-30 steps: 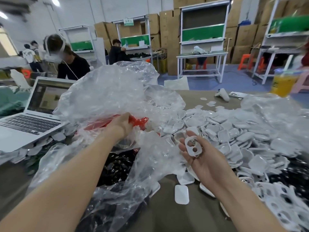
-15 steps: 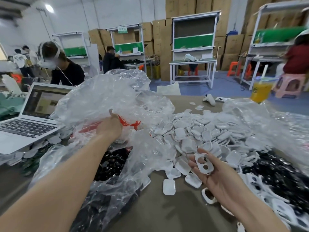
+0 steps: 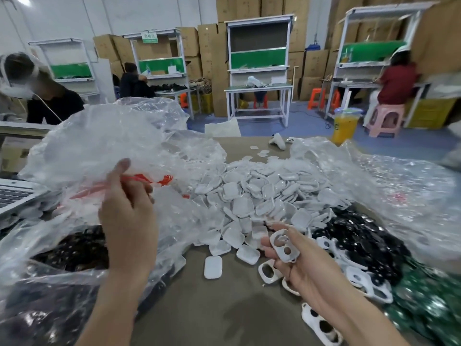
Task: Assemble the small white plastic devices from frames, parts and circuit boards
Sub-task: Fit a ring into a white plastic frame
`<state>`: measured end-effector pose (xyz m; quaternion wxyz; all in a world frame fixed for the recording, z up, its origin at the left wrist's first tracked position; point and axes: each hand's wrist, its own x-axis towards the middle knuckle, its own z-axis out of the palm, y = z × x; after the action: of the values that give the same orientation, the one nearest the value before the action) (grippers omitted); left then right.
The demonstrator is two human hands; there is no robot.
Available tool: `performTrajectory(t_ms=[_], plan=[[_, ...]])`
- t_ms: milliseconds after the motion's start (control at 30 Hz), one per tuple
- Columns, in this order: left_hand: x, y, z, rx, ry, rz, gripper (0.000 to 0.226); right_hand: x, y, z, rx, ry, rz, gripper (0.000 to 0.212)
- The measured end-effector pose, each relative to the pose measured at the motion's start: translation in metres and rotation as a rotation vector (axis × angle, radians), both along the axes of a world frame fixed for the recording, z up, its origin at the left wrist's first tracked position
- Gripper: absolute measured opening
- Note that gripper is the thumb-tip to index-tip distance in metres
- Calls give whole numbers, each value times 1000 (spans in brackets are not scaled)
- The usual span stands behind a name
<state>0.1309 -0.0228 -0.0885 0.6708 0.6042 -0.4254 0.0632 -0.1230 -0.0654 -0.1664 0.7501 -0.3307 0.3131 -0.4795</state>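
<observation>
My right hand point(image 3: 303, 268) holds a small white plastic frame point(image 3: 284, 245) with two holes, gripped between thumb and fingers just above the table. My left hand point(image 3: 128, 208) is raised at the clear plastic bag point(image 3: 104, 146), thumb up, fingers pinching the bag plastic near a red string point(image 3: 154, 180). A heap of white covers point(image 3: 252, 193) lies in the middle of the table. Black parts point(image 3: 359, 243) and more white frames point(image 3: 361, 280) lie to the right. Green circuit boards point(image 3: 429, 300) are piled at the far right.
A laptop point(image 3: 12, 196) sits at the left edge. More black parts point(image 3: 74, 248) fill the bag at the left. Bubble wrap point(image 3: 404, 186) covers the right side. A cup of orange drink point(image 3: 345, 126) stands at the far edge. Other people work at benches behind.
My left hand has risen and turned, thumb now up, pulling at the bag. My right hand with the frame has shifted down and right. The view has swung right.
</observation>
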Motion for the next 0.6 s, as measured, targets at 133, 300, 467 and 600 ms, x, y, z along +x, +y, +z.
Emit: performTrajectory(t_ms=[133,300,467,600], plan=[[-99,-6,-63,287,181,-503,12,-10,4,-6,-76,73,-18,27],[-132,-28,-109,477,161,-682,20,-21,6,-18,-278,319,-73,14],[-128,-28,-116,441,78,-753,30,-17,2,-14,-401,475,-137,11],[-130,-24,-112,387,75,-807,30,-17,-3,-17,-392,428,-156,12]])
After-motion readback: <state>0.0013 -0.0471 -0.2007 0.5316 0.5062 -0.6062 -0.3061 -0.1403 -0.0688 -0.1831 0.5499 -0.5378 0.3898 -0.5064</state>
